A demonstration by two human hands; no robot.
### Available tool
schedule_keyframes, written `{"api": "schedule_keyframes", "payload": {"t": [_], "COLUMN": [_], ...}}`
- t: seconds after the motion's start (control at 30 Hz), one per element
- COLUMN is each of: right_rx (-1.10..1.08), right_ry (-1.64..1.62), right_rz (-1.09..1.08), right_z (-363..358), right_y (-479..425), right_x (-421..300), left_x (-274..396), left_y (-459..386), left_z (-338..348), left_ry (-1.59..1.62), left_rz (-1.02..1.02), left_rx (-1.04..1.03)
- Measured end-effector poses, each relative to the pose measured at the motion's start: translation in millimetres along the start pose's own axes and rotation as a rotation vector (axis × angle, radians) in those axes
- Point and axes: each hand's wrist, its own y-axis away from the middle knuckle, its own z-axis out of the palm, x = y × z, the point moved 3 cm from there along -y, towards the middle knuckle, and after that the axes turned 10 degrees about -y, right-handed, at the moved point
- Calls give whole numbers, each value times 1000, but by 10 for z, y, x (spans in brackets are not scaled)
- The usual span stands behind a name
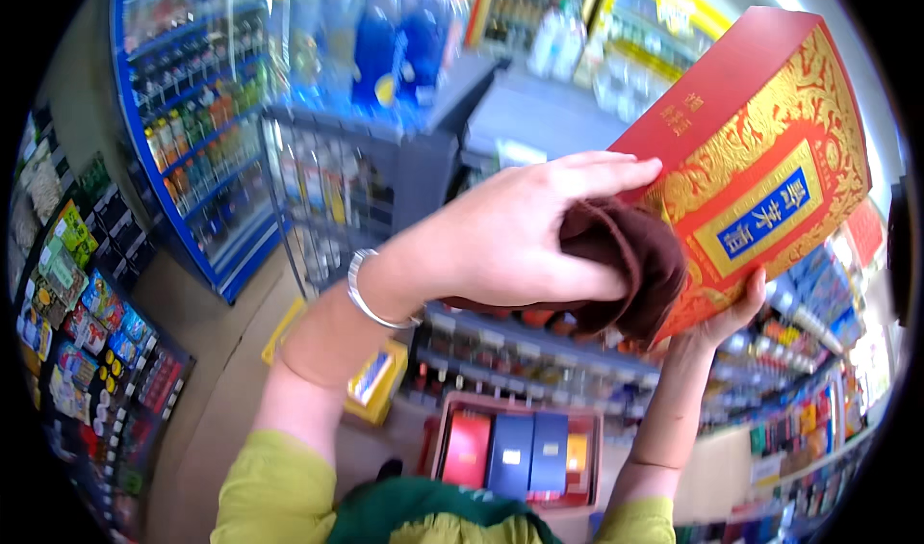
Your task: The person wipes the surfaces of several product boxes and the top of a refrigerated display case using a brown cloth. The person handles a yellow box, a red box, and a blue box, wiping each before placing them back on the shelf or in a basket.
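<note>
A tall red gift box (758, 176) with gold ornament and a blue label bearing writing is held up tilted before me. My right hand (729, 316) grips it from beneath, with part of that hand hidden behind the box. In my left hand (498, 233) is a bunched dark brown cloth (642, 269), pressed against the lower left end of the box. The fingertips of this hand lie on the box's red side. A silver bangle (357, 291) circles my left wrist.
Below me sits a pink plastic crate (594, 457) containing blue, red and yellow boxes. Shelves of bottles (527, 371) stand just ahead. To the left are a wire rack (278, 190), a blue-framed drinks fridge (141, 176) and a snack display (101, 342). A yellow carton (393, 378) rests low down.
</note>
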Motion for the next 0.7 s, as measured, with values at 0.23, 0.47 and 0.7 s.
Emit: {"api": "schedule_keyframes", "payload": {"t": [0.23, 0.47, 0.7], "right_rx": [625, 1000, 1106], "right_ry": [293, -13, 51], "right_rz": [305, 593, 619], "right_z": [-1017, -2297, -2697], "right_y": [2250, 4121, 4679], "right_x": [-235, 40, 97], "left_x": [-176, -744, -937], "left_y": [1477, 2979, 3321], "left_z": [1221, 2814, 3286], "left_ry": [687, 814, 821], "left_rz": [-523, -988, -1096], "left_rx": [-401, -563, -597]}}
